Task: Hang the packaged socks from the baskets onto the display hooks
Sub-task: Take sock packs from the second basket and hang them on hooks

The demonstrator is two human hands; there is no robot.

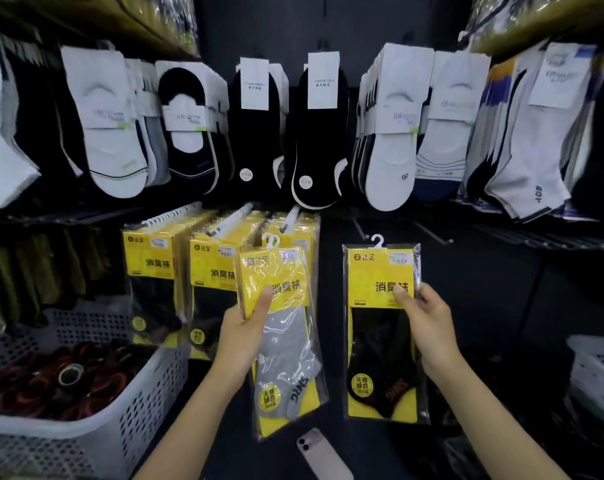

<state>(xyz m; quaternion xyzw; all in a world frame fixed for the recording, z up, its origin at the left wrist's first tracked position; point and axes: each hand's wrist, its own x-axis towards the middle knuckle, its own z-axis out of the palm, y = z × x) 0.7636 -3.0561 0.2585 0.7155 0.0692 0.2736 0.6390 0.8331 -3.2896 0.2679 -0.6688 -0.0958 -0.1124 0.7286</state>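
I see my left hand [240,330] clamped on a grey pack [286,344], thumb pressed on its yellow card and fingers behind. It holds the pack up in front of the third row of hung packs [295,233]; I cannot tell whether its white hanger is on a hook. My right hand [432,323] pinches a black pack [380,358] at the right edge of its card, thumb in front. That pack stands upright in the air, and its hanger tip is near the end of a bare hook [361,230]; I cannot tell if they touch. Two more rows of yellow packs [148,258] hang to the left. A white basket [148,382] of dark rolled goods sits at lower left, and another basket [598,372] is at the right edge. A phone [323,453] lies below, between my forearms. Loose socks [390,133] hang along the top rail.
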